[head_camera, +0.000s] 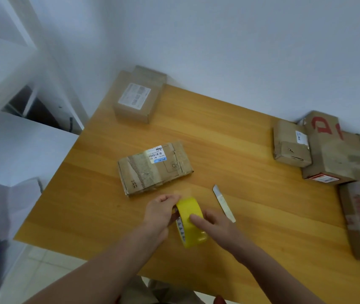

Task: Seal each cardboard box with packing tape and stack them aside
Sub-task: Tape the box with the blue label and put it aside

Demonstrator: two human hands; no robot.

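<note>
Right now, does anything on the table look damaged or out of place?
Yes. The small box at the right is dented, with small tears on its near face. The flat box in the middle is scuffed and lies askew to the table edge. The knife nearby seems to have its blade out.

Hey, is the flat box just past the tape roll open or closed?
Closed: the flat box has a level top, with a barcode label and worn tape across it. No flap stands up.
</note>
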